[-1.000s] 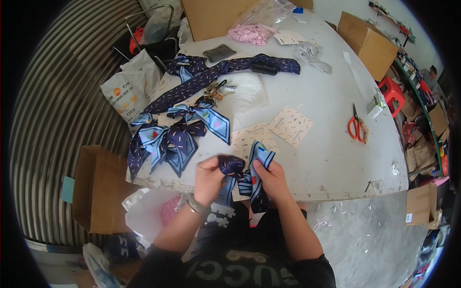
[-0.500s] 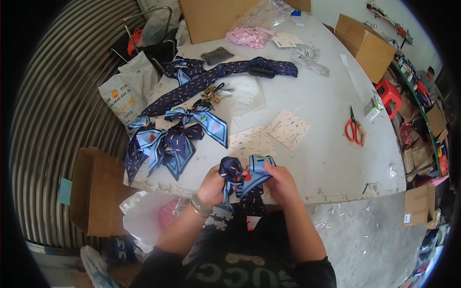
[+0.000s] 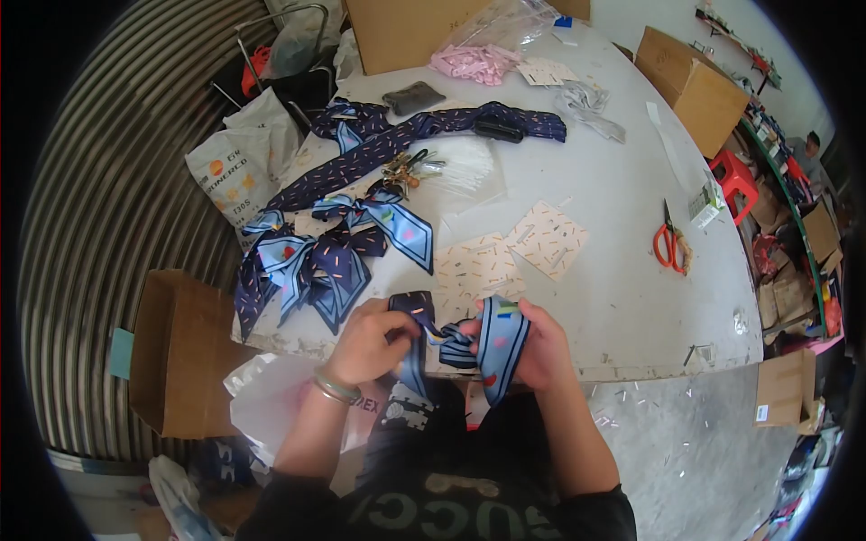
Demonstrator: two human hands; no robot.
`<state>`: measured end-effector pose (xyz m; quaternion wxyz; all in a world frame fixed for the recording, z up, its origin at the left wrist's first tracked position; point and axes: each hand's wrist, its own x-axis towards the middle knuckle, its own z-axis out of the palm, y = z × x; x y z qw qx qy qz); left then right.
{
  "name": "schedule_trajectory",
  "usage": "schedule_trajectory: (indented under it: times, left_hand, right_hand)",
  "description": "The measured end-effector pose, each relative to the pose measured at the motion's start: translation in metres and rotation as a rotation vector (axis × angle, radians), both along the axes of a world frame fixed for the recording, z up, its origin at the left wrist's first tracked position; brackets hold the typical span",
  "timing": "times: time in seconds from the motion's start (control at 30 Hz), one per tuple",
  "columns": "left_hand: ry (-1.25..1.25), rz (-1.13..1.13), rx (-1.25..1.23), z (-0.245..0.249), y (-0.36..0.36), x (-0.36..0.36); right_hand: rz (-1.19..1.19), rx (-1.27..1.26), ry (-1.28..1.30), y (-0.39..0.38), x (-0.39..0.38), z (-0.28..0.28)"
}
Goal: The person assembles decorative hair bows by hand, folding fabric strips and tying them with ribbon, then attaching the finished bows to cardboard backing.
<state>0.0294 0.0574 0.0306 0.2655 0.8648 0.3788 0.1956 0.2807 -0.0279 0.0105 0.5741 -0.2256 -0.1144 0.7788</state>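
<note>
A navy and light-blue patterned scarf (image 3: 503,338) stretches between my hands at the table's front edge, with a knot or twist in its middle. My left hand (image 3: 372,341) is closed on the navy part, which hangs down in a loop. On the other side my right hand (image 3: 541,347) grips the light-blue end, thumb on top and fingers behind the cloth. Just beyond lie two patterned cards (image 3: 547,239). A pile of similar tied scarves (image 3: 311,266) rests to the left.
Orange-handled scissors (image 3: 669,245) lie at the right. Keys (image 3: 403,173), a clear plastic bag (image 3: 465,176) and a long navy scarf (image 3: 361,162) are farther back. An open cardboard box (image 3: 185,361) stands at the left, a red stool (image 3: 735,185) at the right. A person (image 3: 806,158) sits far right.
My hands have moved apart, the left one leftward, and the scarf between them is spread wider. Its knotted middle now shows.
</note>
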Motion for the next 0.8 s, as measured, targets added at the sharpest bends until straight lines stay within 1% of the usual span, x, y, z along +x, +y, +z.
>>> schedule_trajectory:
  times: [0.03, 0.07, 0.1, 0.17, 0.2, 0.3, 0.33, 0.4, 0.43, 0.47, 0.5, 0.6, 0.7, 0.8]
  left_hand:
    - [0.036, -0.082, -0.049, 0.004, 0.003, -0.004]
    - [-0.176, -0.098, -0.211, -0.002, 0.007, -0.006]
    - [-0.285, -0.059, -0.175, 0.0, 0.004, 0.001]
    - [-0.506, 0.022, -0.096, 0.009, -0.001, 0.025]
    - [-0.339, -0.013, 0.091, 0.013, 0.004, 0.028]
    - [0.01, -0.312, 0.073, 0.014, 0.012, 0.035]
    - [0.106, -0.4, 0.06, 0.016, 0.012, 0.042]
    - [0.18, -0.347, -0.079, 0.015, 0.007, 0.051]
    - [0.215, -0.324, -0.151, 0.013, 0.004, 0.054]
    - [0.187, -0.361, -0.094, 0.006, 0.002, 0.055]
    - [0.166, -0.347, -0.096, 0.001, 0.002, 0.055]
    - [0.12, -0.332, -0.077, -0.012, 0.003, 0.055]
    - [0.104, -0.35, -0.037, -0.019, 0.001, 0.052]
    - [0.104, -0.351, -0.031, -0.02, 0.002, 0.053]
  right_hand:
    - [0.031, 0.036, -0.093, -0.002, 0.001, -0.002]
    - [0.06, 0.072, -0.185, -0.004, 0.002, -0.006]
    - [0.091, 0.106, -0.278, -0.005, 0.003, -0.009]
    - [0.118, 0.108, -0.356, -0.002, 0.003, -0.014]
    - [0.132, 0.111, -0.396, 0.0, 0.003, -0.015]
    - [0.122, -0.011, -0.518, 0.0, 0.002, -0.01]
    - [0.069, -0.047, -0.555, -0.001, -0.001, -0.008]
    - [-0.039, -0.123, -0.632, -0.007, -0.007, -0.003]
    - [-0.067, -0.179, -0.492, -0.01, -0.004, -0.001]
    - [-0.097, -0.235, -0.351, -0.015, -0.002, 0.0]
    - [-0.129, -0.29, -0.208, -0.02, 0.001, 0.0]
    - [0.103, -0.248, 0.092, -0.049, 0.025, -0.027]
    - [0.149, -0.281, 0.195, -0.074, 0.014, -0.026]
    - [0.132, -0.442, 0.237, -0.107, -0.019, -0.033]
